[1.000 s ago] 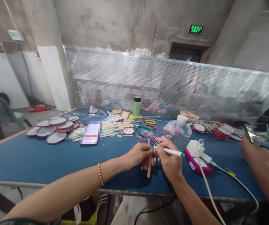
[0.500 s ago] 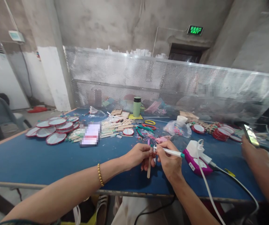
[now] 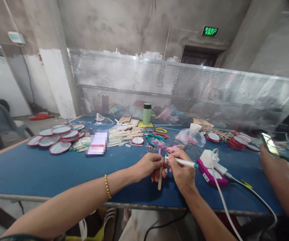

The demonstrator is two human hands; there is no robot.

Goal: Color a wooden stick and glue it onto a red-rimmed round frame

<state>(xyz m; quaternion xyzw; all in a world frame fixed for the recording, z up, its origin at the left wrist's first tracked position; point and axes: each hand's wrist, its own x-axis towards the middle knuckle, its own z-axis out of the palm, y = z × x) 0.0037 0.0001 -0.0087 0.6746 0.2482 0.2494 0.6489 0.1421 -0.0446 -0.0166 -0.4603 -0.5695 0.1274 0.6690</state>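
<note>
My left hand (image 3: 152,166) is closed around a flat wooden craft stick (image 3: 160,179), whose upper end is coloured green. A purple piece (image 3: 160,152) sticks up at the same fingers; what it belongs to is hidden. My right hand (image 3: 182,172) grips a white marker (image 3: 184,162) with a green end pointing right. The marker's other end meets the green part of the stick, close to the left fingertips. Beyond both hands lie a pink tool (image 3: 175,149) and a tangle of small coloured bands (image 3: 157,144).
Round red-rimmed discs (image 3: 60,147) are piled at left, near a phone (image 3: 97,144). Craft sticks (image 3: 124,134), pliers (image 3: 149,140) and a green bottle (image 3: 147,114) stand or lie ahead. Right are a purple power strip (image 3: 213,174) with cables and another person's hand (image 3: 275,164) holding a phone.
</note>
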